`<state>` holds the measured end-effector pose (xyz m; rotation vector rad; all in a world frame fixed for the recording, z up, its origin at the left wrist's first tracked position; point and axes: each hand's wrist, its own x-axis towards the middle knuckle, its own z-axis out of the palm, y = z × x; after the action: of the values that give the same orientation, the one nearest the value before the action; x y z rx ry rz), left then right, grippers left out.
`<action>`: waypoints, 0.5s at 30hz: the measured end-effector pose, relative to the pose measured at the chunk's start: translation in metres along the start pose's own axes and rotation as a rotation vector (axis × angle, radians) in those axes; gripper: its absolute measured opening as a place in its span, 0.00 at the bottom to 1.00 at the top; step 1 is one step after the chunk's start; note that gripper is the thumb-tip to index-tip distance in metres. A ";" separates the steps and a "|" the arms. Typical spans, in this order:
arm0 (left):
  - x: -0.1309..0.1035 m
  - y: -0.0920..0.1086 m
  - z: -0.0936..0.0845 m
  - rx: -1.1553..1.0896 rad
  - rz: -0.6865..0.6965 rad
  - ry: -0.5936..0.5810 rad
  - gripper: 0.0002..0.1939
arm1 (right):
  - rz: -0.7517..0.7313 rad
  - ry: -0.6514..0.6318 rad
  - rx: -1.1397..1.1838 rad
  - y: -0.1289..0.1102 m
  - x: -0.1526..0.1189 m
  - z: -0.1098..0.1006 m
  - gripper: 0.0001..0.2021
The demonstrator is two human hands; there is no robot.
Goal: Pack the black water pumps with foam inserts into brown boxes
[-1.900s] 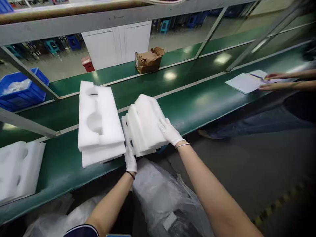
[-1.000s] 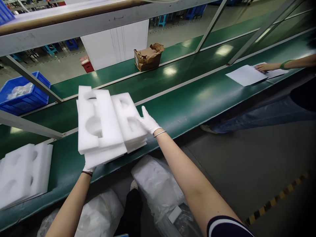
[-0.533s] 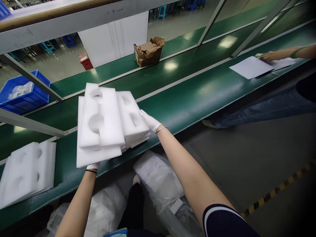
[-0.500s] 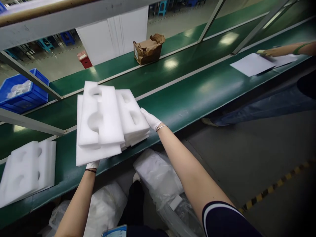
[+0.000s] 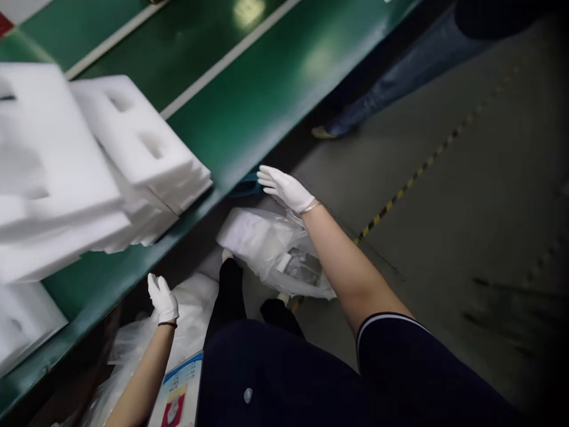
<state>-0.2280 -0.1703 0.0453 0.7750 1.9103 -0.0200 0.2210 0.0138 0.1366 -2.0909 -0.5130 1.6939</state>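
Both of my hands wear white gloves and hold nothing. My right hand point(image 5: 284, 188) is stretched out with fingers apart, off the belt's near edge and above a clear plastic bag point(image 5: 262, 237) on the floor. Below the belt's edge, my left hand point(image 5: 163, 298) has its fingers raised and extended, close to another bag of white material point(image 5: 193, 308). White foam inserts with cut-out holes point(image 5: 146, 142) lie stacked on the green conveyor belt point(image 5: 249, 112), apart from both hands. The stack's left side is blurred and cut off by the frame.
More white foam point(image 5: 26, 320) lies on the belt at lower left. A person's leg in jeans point(image 5: 386, 89) stands by the belt at upper right. Yellow-black floor tape point(image 5: 400, 193) crosses the grey floor. Something blue point(image 5: 246, 185) sits under the belt's edge.
Both hands have let go of the foam stack and drawn back off the belt. The stack stays on the belt. My view has turned down and to the right.
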 end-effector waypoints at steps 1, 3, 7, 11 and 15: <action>-0.015 -0.001 0.007 0.020 0.032 -0.037 0.38 | 0.050 0.043 0.015 0.023 -0.033 -0.023 0.27; -0.047 -0.006 0.025 0.057 0.092 -0.144 0.38 | 0.192 0.188 0.026 0.076 -0.104 -0.065 0.27; -0.114 -0.024 0.072 0.184 0.178 -0.341 0.37 | 0.512 0.430 -0.029 0.204 -0.232 -0.125 0.31; -0.169 -0.038 0.147 0.369 0.329 -0.527 0.32 | 0.727 0.442 -0.106 0.328 -0.313 -0.137 0.28; -0.207 -0.040 0.267 0.543 0.605 -0.856 0.24 | 0.733 0.350 -0.259 0.423 -0.334 -0.118 0.22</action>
<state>0.0224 -0.3985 0.0765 1.4052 0.8093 -0.4373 0.2838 -0.5284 0.2164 -2.9289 0.1897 1.5834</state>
